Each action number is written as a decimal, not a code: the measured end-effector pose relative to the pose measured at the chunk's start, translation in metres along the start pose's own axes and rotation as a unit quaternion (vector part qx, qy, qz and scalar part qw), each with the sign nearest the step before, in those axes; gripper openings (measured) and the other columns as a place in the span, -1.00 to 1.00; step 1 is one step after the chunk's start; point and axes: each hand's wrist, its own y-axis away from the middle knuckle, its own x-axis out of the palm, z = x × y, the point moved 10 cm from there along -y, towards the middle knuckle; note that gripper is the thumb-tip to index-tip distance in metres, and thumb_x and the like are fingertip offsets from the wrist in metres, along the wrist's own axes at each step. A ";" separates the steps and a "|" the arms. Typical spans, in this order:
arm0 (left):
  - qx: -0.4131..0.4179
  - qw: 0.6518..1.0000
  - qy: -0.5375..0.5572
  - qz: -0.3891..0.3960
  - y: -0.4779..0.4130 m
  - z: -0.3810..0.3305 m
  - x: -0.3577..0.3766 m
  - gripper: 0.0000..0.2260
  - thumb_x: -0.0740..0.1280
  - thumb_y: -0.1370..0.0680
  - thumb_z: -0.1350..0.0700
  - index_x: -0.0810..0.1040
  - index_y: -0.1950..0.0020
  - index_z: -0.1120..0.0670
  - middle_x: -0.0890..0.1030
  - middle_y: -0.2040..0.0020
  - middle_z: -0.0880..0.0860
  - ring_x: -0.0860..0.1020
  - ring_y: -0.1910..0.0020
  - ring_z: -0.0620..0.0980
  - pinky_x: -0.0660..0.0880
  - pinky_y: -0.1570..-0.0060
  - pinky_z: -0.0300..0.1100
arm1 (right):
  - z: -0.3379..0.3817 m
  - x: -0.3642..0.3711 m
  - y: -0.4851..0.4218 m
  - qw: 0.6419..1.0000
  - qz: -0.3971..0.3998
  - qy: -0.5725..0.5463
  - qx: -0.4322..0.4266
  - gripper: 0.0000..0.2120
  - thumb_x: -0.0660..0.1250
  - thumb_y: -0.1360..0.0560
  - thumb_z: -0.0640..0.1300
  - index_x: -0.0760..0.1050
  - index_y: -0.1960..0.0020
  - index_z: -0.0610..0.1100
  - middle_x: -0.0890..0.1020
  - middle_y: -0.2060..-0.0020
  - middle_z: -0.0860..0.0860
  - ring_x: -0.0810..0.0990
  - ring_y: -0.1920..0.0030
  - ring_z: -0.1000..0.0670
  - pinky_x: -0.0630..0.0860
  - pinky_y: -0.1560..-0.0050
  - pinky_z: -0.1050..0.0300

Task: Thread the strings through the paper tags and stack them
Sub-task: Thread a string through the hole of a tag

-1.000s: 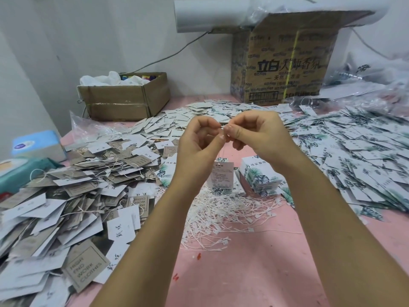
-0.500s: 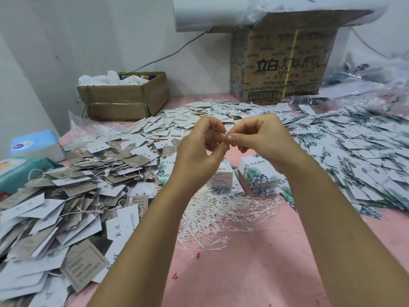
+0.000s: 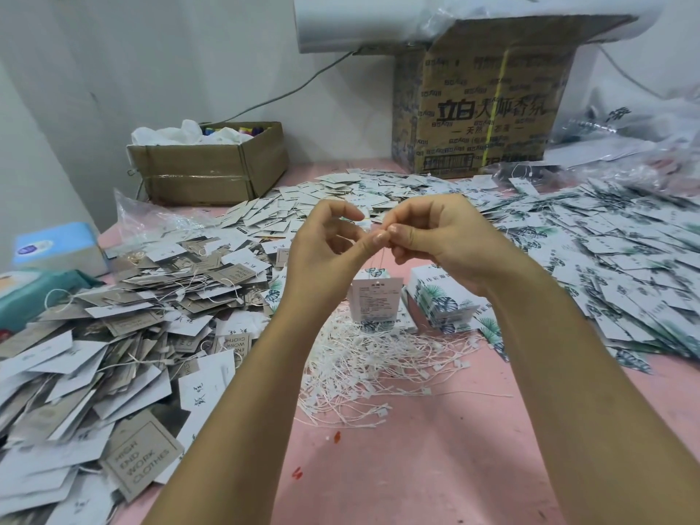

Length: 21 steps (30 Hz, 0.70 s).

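Above table (image 3: 435, 449) middle, left hand (image 3: 327, 255) and right hand (image 3: 439, 240) pinching string (image 3: 383, 256) ends together; paper tag (image 3: 377, 300) hanging below on loop. Likely fastening loop: aligning ends, pressing squarely, steadying tag, then laying it on leaf-print stack (image 3: 443, 297) just beside.

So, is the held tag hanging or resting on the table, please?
Hanging: the tag dangles on a string pinched between the left hand and right hand.
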 end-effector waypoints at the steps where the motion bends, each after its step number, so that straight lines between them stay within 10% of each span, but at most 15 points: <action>1: -0.005 1.000 -0.007 0.001 0.000 0.002 0.001 -0.71 0.41 -0.30 -0.11 0.47 0.09 -0.03 0.60 0.25 0.01 0.53 0.27 -0.08 0.45 0.26 -0.26 | 0.000 0.002 -0.001 1.000 -0.001 0.014 0.002 -0.84 0.25 -0.49 -0.38 0.51 0.20 -0.20 0.54 0.39 -0.07 0.51 0.43 0.12 0.53 0.32 0.27; 10: -0.092 0.962 -0.160 0.201 0.009 0.036 0.025 -0.72 0.46 -0.40 -0.07 0.51 -0.05 -0.07 0.43 0.30 -0.06 0.37 0.43 -0.19 0.31 0.44 -0.37 | -0.001 -0.010 -0.004 0.995 -0.097 0.011 0.002 -0.75 0.11 -0.56 -0.42 0.40 0.21 -0.18 0.51 0.40 -0.04 0.46 0.46 0.10 0.49 0.33 0.23; 16: -0.099 0.971 -0.138 0.169 0.007 0.038 0.021 -0.68 0.19 -0.58 0.23 0.40 -0.21 -0.15 0.56 0.04 0.07 0.52 0.16 -0.02 0.43 0.31 -0.16 | 0.005 -0.020 -0.003 0.988 -0.138 0.052 -0.040 -0.76 0.16 -0.54 -0.42 0.43 0.20 -0.16 0.54 0.37 -0.05 0.49 0.43 0.07 0.50 0.33 0.24; 21: -0.096 0.992 -0.027 0.075 0.001 0.027 0.004 -0.66 0.16 -0.53 0.35 0.49 -0.08 -0.07 0.55 0.21 0.09 0.42 0.44 -0.08 0.39 0.47 -0.24 | 0.004 -0.013 -0.005 0.977 -0.099 0.184 -0.053 -0.82 0.29 -0.45 -0.40 0.57 0.19 -0.17 0.62 0.32 -0.06 0.57 0.34 0.07 0.57 0.22 0.18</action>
